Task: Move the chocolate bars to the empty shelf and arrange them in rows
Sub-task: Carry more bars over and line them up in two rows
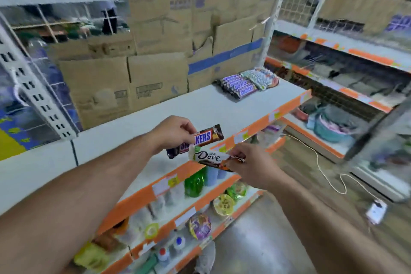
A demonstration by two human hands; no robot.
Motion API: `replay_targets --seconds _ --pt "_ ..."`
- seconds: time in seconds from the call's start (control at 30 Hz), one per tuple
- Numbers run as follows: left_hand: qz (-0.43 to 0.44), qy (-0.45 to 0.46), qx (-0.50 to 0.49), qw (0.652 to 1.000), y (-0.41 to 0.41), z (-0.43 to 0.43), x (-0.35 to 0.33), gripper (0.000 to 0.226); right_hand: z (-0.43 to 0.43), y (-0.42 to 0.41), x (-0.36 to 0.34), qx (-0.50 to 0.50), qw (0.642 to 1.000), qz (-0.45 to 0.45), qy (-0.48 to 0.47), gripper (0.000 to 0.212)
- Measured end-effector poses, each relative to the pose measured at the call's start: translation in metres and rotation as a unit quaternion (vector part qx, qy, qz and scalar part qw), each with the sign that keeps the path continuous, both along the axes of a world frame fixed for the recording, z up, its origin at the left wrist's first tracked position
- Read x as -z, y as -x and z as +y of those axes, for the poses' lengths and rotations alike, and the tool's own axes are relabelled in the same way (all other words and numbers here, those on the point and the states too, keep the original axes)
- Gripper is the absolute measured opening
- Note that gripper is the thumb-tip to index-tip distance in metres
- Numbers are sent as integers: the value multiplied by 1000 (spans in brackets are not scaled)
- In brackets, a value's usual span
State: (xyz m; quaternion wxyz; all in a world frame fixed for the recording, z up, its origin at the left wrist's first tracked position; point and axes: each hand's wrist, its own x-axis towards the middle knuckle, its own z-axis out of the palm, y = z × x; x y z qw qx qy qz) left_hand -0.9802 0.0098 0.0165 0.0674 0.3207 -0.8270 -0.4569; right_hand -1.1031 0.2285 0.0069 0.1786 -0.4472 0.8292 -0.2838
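Brown wrapper up front: a Snickers bar (201, 139) sits in the left hand (175, 132), pinched near its middle between thumb and fingertips, tilted with its far end up to the right. Just below it, the right hand (252, 163) pinches the right end of a Dove bar (208, 156), white-and-brown wrapper, label facing the camera. The Dove bar's left end overlaps the Snickers bar's lower end in this view; whether they touch, I cannot tell. Both bars hang in the air above the front edge of the white shelf (160, 111), over its orange price strip (287, 110). Far down the shelf on the right, a row of Snickers bars (239, 87) lies side by side, and right beside it a second row of paler bars (258, 78), too blurred to read. Cardboard boxes (124, 82) stand stacked along the back of the shelf. On the lower shelves, a green bottle (194, 182) and round foil-lidded tubs (223, 204). A white cable (323, 170) trails across the floor on the right.
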Motion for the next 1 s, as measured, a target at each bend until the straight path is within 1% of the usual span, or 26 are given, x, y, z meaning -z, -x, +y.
replay_targets --seconds 0.07,0.2,0.3,0.37,0.53,0.63,0.77,0.87,0.93,1.0 --pt "2 -5 26 1000 39 -4 4 14 0 29 1 20 1000 -2 -7 9" --pt "12 -8 58 998 116 -19 11 14 -7 85 1 51 998 34 -22 15" --pt "11 -15 73 997 170 -34 12 14 -18 128 -4 60 996 49 -54 13" --pt "1 3 87 996 208 -45 10 15 -28 160 -8 62 995 56 -62 11" --pt "8 40 99 994 271 -61 15 16 -47 214 -5 70 994 66 -51 15" --pt "-13 101 111 989 303 -65 17 13 -53 244 -2 53 996 48 -62 13" --pt "-23 171 95 980 342 -67 24 12 -60 290 5 41 997 41 -56 14" --pt "-40 214 87 972 365 -67 33 9 -66 326 11 0 997 34 -67 17" --pt "-58 247 75 964 377 -68 36 7 -72 351 13 -34 997 37 -67 15" --pt "-75 274 51 957 384 -67 40 10 -77 375 15 -70 995 38 -65 11"
